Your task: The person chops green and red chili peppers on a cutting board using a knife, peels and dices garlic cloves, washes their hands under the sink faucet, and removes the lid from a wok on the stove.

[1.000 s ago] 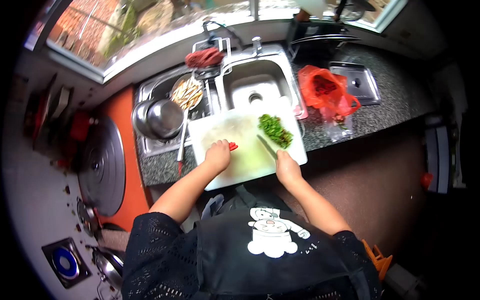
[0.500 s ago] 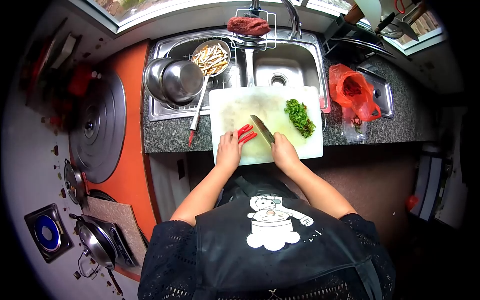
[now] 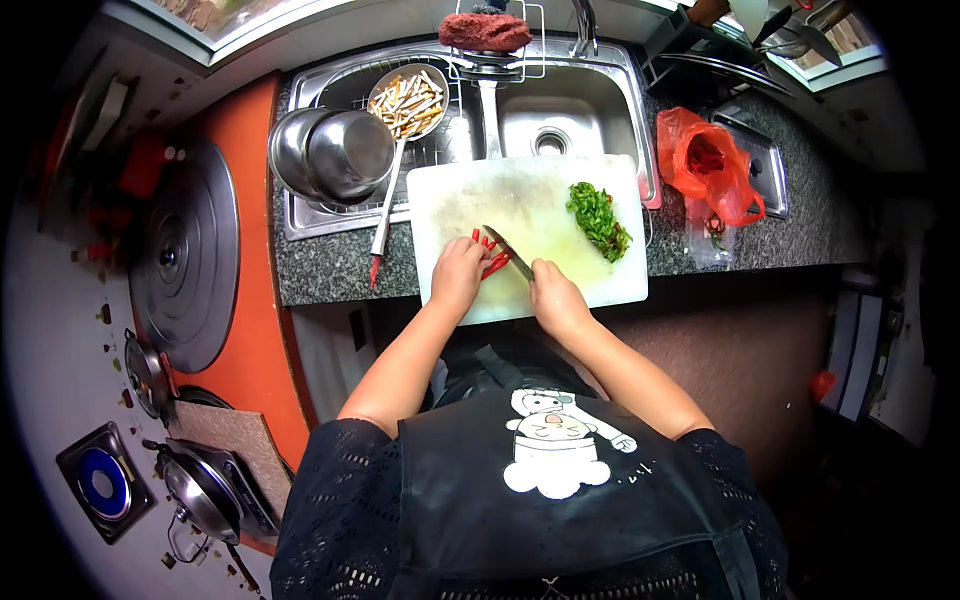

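Several red chili peppers (image 3: 494,263) lie on the white cutting board (image 3: 450,195), their ends poking out from under my left hand (image 3: 460,273). The fingers of that hand are curled and press the chilies down. My right hand (image 3: 557,297) is closed round the handle of a kitchen knife (image 3: 511,254). Its blade slants up and left and lies against the chilies, close to my left fingertips. A pile of chopped green pepper (image 3: 598,221) rests on the board's right side.
Behind the board is a steel sink (image 3: 560,110). A strainer (image 3: 407,103) with pale cut strips and steel bowls (image 3: 350,155) sit at its left. On the right are a red plastic bag (image 3: 708,170) and a knife rack (image 3: 690,50). A stove lid (image 3: 190,255) lies far left.
The knife has moved left from beside the chilies onto them, with my right hand following. My left hand has shifted slightly up. The whole view has tilted a little.
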Motion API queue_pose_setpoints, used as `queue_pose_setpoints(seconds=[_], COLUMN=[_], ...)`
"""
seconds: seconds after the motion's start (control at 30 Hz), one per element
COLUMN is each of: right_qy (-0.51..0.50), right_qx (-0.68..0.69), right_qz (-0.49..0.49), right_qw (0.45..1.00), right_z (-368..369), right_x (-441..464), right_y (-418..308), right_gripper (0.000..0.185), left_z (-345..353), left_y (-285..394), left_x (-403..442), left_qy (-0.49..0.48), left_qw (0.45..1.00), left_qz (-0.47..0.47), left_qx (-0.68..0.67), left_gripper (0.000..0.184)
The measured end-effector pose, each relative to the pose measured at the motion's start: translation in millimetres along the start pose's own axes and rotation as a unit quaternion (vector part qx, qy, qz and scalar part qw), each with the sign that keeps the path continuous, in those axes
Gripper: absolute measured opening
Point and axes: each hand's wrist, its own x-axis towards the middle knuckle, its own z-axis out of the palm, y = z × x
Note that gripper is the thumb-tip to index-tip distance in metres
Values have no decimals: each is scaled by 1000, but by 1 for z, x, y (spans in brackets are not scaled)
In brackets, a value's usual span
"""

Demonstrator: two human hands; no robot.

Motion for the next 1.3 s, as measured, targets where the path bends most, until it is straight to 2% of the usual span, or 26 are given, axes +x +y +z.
queue_pose_setpoints(seconds=[0.1, 0.2, 0.3, 0.5, 0.6, 0.7, 1.03, 1.3], right_qy=[-2, -6, -1, -3, -18, -17, -63, -110], right_qx=[-3, -1, 4, 6, -7, -16, -63, -55], right_qz=[7, 14, 13, 8, 10, 2, -21, 22], right_qw=[1000, 1000, 1000, 1000, 1000, 1000, 996, 992], right_z=[1, -2, -1, -4, -3, -2, -24, -21], right_x=[1, 1, -1, 0, 1, 2, 1, 12], right_y=[3, 4, 6, 5, 4, 3, -25, -32], right_gripper=[11, 12, 13, 14, 14, 14, 19, 19], left_z=[-3, -9, -9, -17, -16, -15, 2, 2], left_y=[-3, -1, -13, -7, -10, -7, 0, -7], left_x=[7, 6, 3, 5, 7, 7, 14, 13], left_qy=[-27, 6, -35, -36, -77, -58, -101, -91], left_qw=[997, 997, 994, 993, 989, 989, 991, 993], left_qz=[73, 77, 98, 94, 114, 123, 85, 70], left_qx=[2, -22, -30, -56, -59, -64, -23, -41], left_gripper=[16, 15, 16, 15, 17, 18, 11, 9])
